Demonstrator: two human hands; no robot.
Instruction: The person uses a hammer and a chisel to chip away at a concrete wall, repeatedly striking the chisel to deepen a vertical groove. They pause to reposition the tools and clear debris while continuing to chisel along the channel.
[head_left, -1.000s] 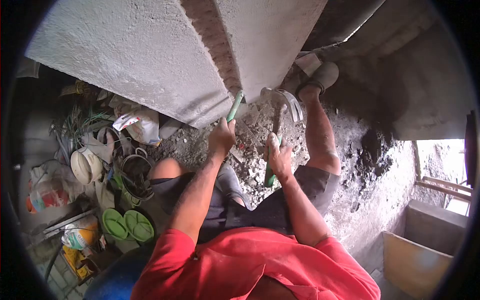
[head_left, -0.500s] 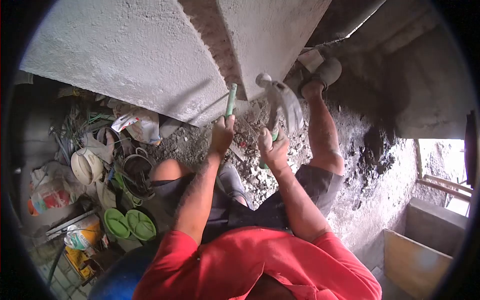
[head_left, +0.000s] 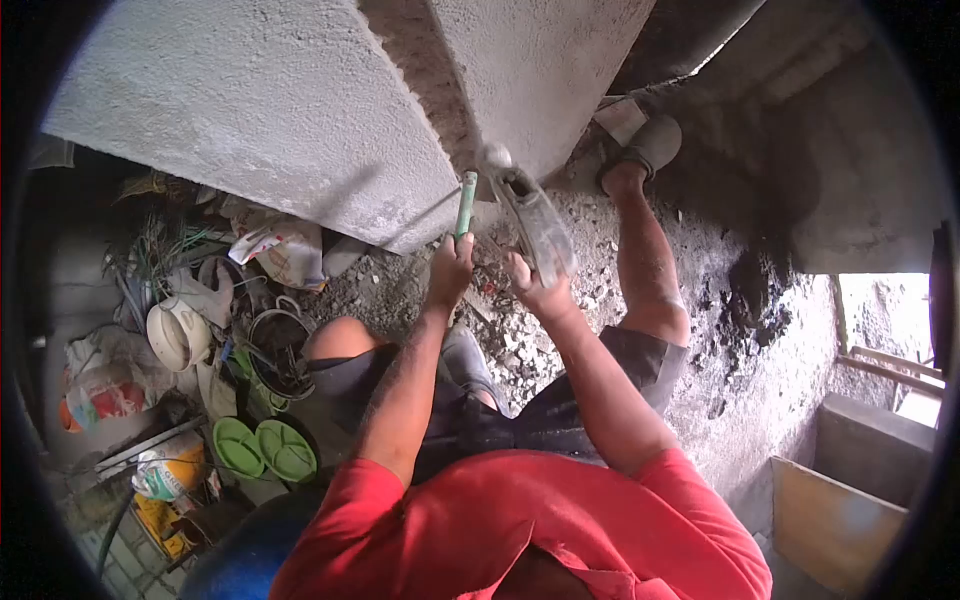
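Note:
My left hand (head_left: 452, 268) is wrapped round a green-handled tool (head_left: 466, 205), likely a chisel, whose green end points up toward the groove (head_left: 425, 75) between two rough grey wall faces. My right hand (head_left: 541, 288) holds a claw hammer (head_left: 535, 215), slightly blurred. The hammer's round face is close to the right of the green tool's end; whether they touch is unclear. The hammer's handle is mostly hidden behind its head and my hand. Broken rubble (head_left: 520, 350) lies on the ground below both hands.
At the left are a pot (head_left: 280, 345), two green plastic dishes (head_left: 262, 450), a cream-coloured container (head_left: 178, 334), bags and cables. My shod foot (head_left: 655, 143) rests at the upper right. A wooden board (head_left: 835, 520) stands at the lower right.
The hammer has swung left, its face now closer to the green tool's end. My right hand has turned and shifted slightly; my left hand has barely moved.

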